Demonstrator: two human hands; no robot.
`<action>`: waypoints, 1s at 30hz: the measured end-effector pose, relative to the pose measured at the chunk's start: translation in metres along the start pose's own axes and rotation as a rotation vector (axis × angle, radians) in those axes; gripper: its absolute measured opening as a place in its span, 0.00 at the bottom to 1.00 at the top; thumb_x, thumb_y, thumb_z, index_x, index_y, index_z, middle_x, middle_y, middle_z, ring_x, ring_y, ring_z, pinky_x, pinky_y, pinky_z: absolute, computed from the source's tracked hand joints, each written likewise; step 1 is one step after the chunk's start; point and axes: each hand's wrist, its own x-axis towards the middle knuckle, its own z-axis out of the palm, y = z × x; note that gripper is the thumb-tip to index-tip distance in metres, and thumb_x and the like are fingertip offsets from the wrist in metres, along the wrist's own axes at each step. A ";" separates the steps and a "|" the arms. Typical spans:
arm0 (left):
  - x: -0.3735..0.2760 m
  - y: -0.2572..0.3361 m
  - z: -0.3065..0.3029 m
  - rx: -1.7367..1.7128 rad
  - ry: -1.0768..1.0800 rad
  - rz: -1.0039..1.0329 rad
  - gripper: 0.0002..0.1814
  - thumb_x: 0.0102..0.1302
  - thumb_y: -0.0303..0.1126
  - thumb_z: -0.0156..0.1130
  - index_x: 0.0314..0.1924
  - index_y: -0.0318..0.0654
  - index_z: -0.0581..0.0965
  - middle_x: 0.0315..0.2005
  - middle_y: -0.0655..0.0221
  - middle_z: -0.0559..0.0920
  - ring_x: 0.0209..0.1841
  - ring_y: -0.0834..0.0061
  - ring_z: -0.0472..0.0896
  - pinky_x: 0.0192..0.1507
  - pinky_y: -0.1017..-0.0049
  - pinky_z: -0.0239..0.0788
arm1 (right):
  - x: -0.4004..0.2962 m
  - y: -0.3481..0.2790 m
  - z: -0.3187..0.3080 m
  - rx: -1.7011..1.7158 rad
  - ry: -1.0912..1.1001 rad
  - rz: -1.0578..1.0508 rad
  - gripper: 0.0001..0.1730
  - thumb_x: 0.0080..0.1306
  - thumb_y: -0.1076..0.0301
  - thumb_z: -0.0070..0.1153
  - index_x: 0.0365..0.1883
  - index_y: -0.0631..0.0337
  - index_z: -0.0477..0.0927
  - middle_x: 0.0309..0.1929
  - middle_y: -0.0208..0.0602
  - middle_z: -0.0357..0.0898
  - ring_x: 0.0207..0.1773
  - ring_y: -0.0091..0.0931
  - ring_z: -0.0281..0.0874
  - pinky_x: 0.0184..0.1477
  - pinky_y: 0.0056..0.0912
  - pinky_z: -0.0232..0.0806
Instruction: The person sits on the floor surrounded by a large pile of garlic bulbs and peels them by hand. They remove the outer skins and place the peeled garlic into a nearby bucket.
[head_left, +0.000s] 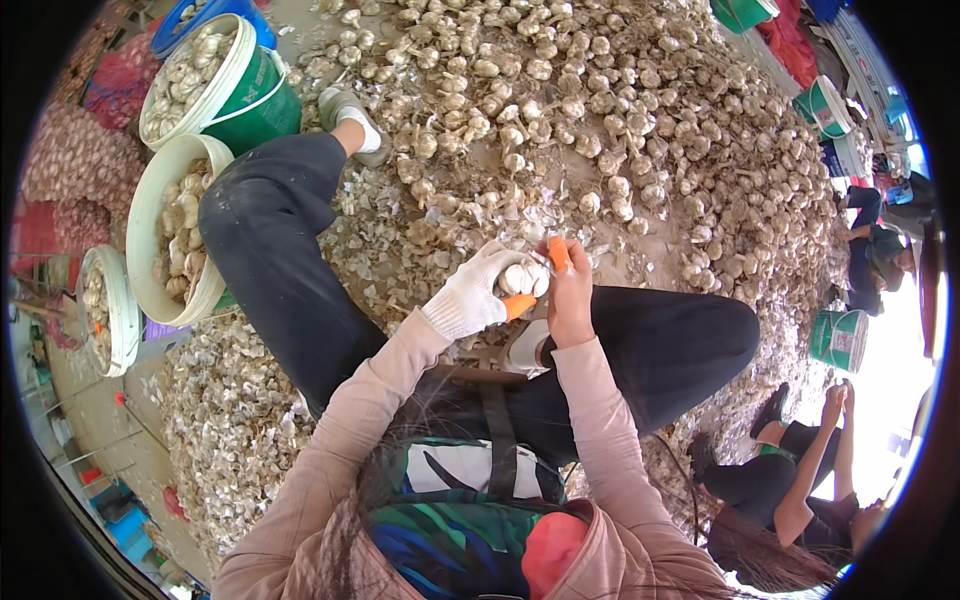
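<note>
A white garlic bulb (521, 278) is held in my left hand (472, 292), which wears a white knitted glove with an orange cover on the thumb. Close against the bulb's right side is my bare right hand (570, 291), with an orange finger cover (558, 253) on one digit. Its fingertips are bent toward the bulb; whether they pinch a bit of skin or a small tool is too small to tell. Loose papery garlic skins (420, 232) lie on the floor beneath both hands.
Unpeeled garlic bulbs (525, 90) cover the floor ahead. At the left stand a green bucket (255, 105), a cream bucket (139, 247) and a white bucket (124, 315), all holding bulbs. Net sacks (79, 157) are piled behind them. People (795, 480) sit at the right near a green bucket (829, 339).
</note>
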 end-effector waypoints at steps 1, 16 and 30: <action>-0.002 -0.005 -0.002 -0.019 0.042 -0.007 0.29 0.49 0.21 0.72 0.55 0.37 0.77 0.46 0.62 0.75 0.50 0.61 0.78 0.53 0.70 0.71 | -0.002 0.000 0.006 -0.105 -0.076 -0.083 0.06 0.72 0.74 0.50 0.46 0.63 0.74 0.46 0.35 0.79 0.46 0.22 0.75 0.50 0.27 0.69; -0.002 0.028 -0.077 -1.121 0.360 0.046 0.16 0.71 0.40 0.62 0.52 0.41 0.74 0.48 0.68 0.79 0.51 0.72 0.79 0.55 0.71 0.73 | 0.014 0.030 -0.006 -0.545 0.002 -0.167 0.07 0.73 0.74 0.46 0.47 0.62 0.75 0.45 0.33 0.77 0.46 0.22 0.74 0.48 0.26 0.70; -0.011 0.015 -0.124 -0.771 0.749 -0.015 0.26 0.76 0.41 0.53 0.66 0.30 0.68 0.50 0.59 0.80 0.42 0.76 0.80 0.47 0.71 0.74 | 0.226 0.114 0.170 -1.194 -0.363 -0.361 0.34 0.65 0.73 0.56 0.70 0.59 0.64 0.64 0.57 0.71 0.68 0.52 0.64 0.69 0.49 0.60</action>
